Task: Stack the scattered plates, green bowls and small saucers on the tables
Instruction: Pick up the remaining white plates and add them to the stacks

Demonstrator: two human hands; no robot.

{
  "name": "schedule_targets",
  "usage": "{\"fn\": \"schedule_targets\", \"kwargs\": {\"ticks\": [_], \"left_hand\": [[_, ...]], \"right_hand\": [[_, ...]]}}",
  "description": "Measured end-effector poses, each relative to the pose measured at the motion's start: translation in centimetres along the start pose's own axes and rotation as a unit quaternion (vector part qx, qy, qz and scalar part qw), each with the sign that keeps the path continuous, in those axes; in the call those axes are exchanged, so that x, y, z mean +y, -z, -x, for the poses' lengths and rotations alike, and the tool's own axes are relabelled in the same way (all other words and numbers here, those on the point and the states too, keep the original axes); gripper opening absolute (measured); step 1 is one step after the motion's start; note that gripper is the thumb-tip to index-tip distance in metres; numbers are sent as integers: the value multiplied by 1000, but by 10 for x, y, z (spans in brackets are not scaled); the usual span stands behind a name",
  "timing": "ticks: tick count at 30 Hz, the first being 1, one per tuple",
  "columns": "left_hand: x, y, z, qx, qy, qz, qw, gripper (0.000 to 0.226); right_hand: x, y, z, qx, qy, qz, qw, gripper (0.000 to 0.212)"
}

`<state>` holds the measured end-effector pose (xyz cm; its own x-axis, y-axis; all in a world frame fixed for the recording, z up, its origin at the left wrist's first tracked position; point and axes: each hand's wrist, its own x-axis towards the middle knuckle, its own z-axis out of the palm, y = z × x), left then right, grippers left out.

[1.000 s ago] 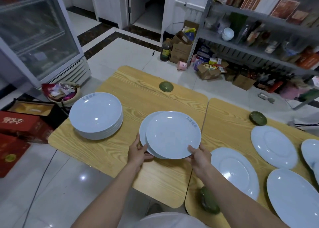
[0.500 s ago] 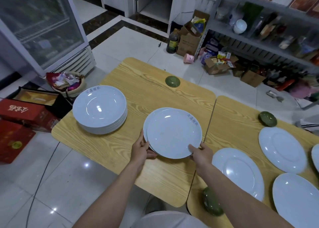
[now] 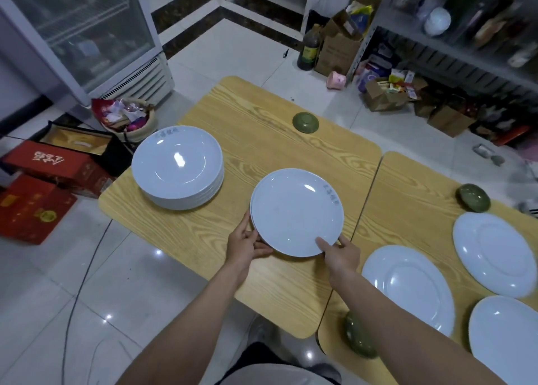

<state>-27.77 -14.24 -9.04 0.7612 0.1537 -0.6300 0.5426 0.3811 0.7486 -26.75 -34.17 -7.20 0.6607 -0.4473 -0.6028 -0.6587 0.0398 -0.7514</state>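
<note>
Plates lay spread over two wooden tables pushed together. The left table (image 3: 262, 140) carried a tall stack of plates (image 3: 177, 166) near its left edge. Towards its right side was a plate pair (image 3: 294, 212), one white plate on another, with only a sliver of the lower rim showing on the left. Whether the plate pair rested on the wood or was raised just off it could not be told.

The right table (image 3: 407, 204) held three loose plates lying flat and apart from each other: a near-left plate (image 3: 407, 288), a far plate (image 3: 495, 253) and a near-right plate (image 3: 506, 341) cut off by the frame edge.

A glass-door fridge (image 3: 72, 35) stood on the floor beyond the left table, with red boxes (image 3: 43, 186) on the floor to the left.

The left grip (image 3: 244, 244) clasped the near-left rim of the plate pair, fingers curled against its edge. The right grip (image 3: 340, 253) clasped the near-right rim, thumb laid on top and fingers behind the edge.

Three green bowls sat well apart. A far bowl (image 3: 305, 122) was on the far side of the left table. A right bowl (image 3: 473, 197) was on the right table beyond the far plate. A near bowl (image 3: 359, 339) was at the near-left corner of the right table, partly hidden by the right forearm.
</note>
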Motion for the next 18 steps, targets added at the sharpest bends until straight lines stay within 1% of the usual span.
{"fn": "schedule_targets", "kwargs": {"ticks": [2,8,11,12,14,15,16,18], "left_hand": [[1,-1,1,0,1,0,1000,57],[4,-2,5,10,-1,-22,1000,57],[4,-3,6,20,-10,-35,999,56],[5,-6,9,33,-18,-45,998,54],[7,-11,15,85,-55,-93,991,45],[8,-15,19,117,-88,-139,979,40],[9,-19,23,142,-131,-203,960,34],[11,-29,34,146,-208,-352,901,28]], "right_hand": [[0,-1,0,9,0,0,1000,55],[-1,-2,4,10,-9,-1,1000,62],[-4,5,6,-8,-19,-7,1000,55],[-4,8,6,-15,-22,-3,1000,50],[-5,16,6,-34,-21,12,999,37],[-5,22,7,-46,-16,24,998,30],[-5,27,9,-59,-5,42,997,26],[-7,41,13,-81,33,97,991,22]]}}
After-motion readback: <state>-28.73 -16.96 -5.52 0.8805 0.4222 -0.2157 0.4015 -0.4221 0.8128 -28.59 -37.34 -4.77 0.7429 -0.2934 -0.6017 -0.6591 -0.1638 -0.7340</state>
